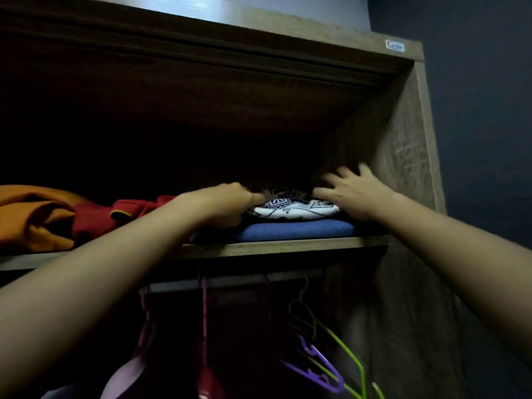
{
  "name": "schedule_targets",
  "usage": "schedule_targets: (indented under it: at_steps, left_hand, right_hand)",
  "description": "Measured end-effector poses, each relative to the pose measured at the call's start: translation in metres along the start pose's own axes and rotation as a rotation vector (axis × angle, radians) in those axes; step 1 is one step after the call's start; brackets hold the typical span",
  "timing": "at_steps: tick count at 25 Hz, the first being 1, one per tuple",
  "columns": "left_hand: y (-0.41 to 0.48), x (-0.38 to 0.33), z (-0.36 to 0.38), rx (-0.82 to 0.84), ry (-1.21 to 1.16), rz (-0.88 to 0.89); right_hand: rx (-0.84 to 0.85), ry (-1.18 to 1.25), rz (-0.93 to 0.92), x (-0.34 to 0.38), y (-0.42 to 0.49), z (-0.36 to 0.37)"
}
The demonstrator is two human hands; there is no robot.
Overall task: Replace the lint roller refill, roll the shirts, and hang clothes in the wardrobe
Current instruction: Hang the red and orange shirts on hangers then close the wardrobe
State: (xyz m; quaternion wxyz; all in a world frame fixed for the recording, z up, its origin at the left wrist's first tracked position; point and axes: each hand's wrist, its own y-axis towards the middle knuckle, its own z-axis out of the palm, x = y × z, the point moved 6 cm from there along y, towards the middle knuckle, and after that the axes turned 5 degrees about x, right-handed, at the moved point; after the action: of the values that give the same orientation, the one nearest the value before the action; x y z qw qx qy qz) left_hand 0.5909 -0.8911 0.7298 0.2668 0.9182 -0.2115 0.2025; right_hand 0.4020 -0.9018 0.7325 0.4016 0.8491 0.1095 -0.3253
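A folded black-and-white patterned shirt (293, 208) lies on top of a folded blue shirt (299, 229) at the right end of the wardrobe's upper shelf (282, 247). My left hand (224, 201) grips the patterned shirt's left end with curled fingers. My right hand (349, 191) hovers at the shirt's right end, fingers spread and straight, blurred by motion. Whether it touches the cloth I cannot tell.
A red garment (98, 218) and an orange garment (31, 217) lie crumpled on the shelf's left part. Below the shelf a rail (239, 280) carries purple (319, 361) and green (345, 352) empty hangers and dark hanging clothes. The wardrobe's side wall (408, 145) stands close on the right.
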Motion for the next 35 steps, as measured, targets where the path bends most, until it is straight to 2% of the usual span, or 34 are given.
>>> schedule_targets:
  at_steps: [1,2,3,5,7,10,12,14,16,18,20,23,25,28,32,35]
  left_hand:
    - [-0.003,-0.002,-0.006,-0.044,-0.002,0.027]
    - [-0.006,-0.003,-0.010,-0.054,-0.016,0.042]
    - [-0.009,-0.003,-0.010,-0.018,-0.024,0.055]
    - [-0.016,-0.003,-0.004,0.097,-0.040,0.103]
    - [-0.025,-0.004,0.000,0.173,-0.049,0.125]
    - [-0.030,-0.002,-0.004,0.062,0.039,0.078]
    - [-0.037,-0.008,-0.007,-0.010,0.113,0.054]
    - [-0.047,-0.010,-0.003,0.043,0.049,0.061]
    - [-0.063,-0.005,-0.014,0.125,-0.126,0.076]
    - [-0.078,0.021,-0.040,0.053,-0.297,0.003]
    - [-0.095,0.063,-0.055,0.020,-0.395,-0.165]
    - [-0.121,0.109,-0.023,0.322,-0.381,-0.457]
    - [-0.129,0.110,0.004,0.414,-0.409,-0.502]
    - [-0.121,0.104,0.016,0.226,-0.370,-0.453]
    - [-0.108,0.092,0.013,0.019,0.044,-0.444]
    - [-0.102,0.086,-0.002,-0.119,0.207,-0.472]
  right_hand:
    - [-0.080,-0.095,-0.003,0.000,0.000,-0.009]
    - [-0.062,-0.117,-0.036,0.000,0.001,-0.012]
    - [0.037,-0.056,-0.080,0.000,0.002,-0.010]
    - [0.365,0.102,-0.135,0.000,-0.001,0.003]
    - [0.541,0.146,-0.130,-0.003,-0.007,0.009]
    - [0.599,0.121,-0.072,-0.007,-0.011,0.020]
    - [0.554,0.115,-0.078,-0.008,-0.014,0.018]
    - [0.587,0.189,-0.046,-0.009,-0.020,0.013]
    - [0.665,0.363,-0.010,-0.002,-0.026,0.008]
    - [0.563,0.546,-0.061,0.019,-0.021,-0.014]
    - [0.334,0.618,-0.189,0.051,-0.015,-0.045]
    - [0.123,0.673,-0.279,0.097,-0.006,-0.077]
    - [0.073,0.638,-0.268,0.118,0.001,-0.082]
    - [0.051,0.583,-0.211,0.138,0.000,-0.076]
    - [-0.055,0.569,-0.118,0.146,-0.005,-0.071]
    - [-0.093,0.597,-0.076,0.147,-0.004,-0.069]
